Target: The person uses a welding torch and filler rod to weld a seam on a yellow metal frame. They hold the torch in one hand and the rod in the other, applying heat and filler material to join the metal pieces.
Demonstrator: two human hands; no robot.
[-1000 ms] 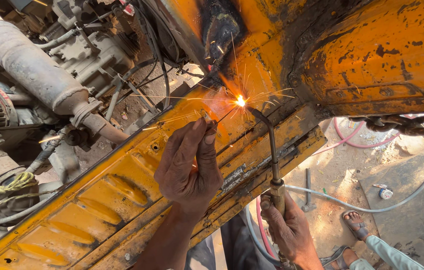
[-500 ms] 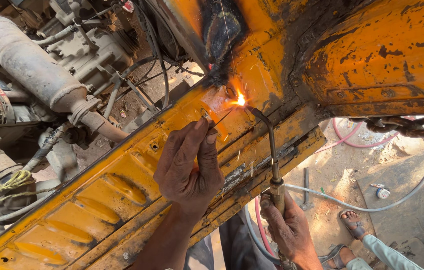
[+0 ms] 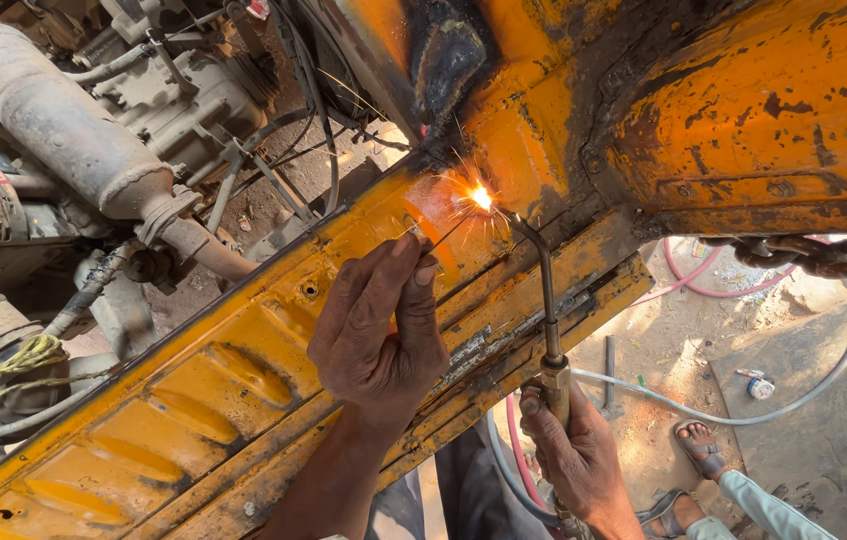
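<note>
Across the middle of the view, running from 8 o'clock up to 2 o'clock, lies the big yellow metal panel point(image 3: 194, 400), rusty and scratched. At 10 o'clock sits a grey dusty pipe point(image 3: 54, 120) with wires and hoses around it. At 4 o'clock a rusty chain point(image 3: 824, 255) hangs, and hoses point(image 3: 724, 410) lie on the dirt.

The left hand point(image 3: 379, 335) is closed in a pinch on a thin filler rod point(image 3: 434, 240), whose tip touches the bright flame point(image 3: 482, 197) just past 12 o'clock.

The right hand point(image 3: 579, 455), at 5 o'clock, is wrapped tight around the torch point(image 3: 547, 300), whose bent tip points up at the same glowing spot.

To do this well, I think both hands should stay steady, the rod should feed slowly into the hot spot, and fingers should stay back from the sparks.
</note>
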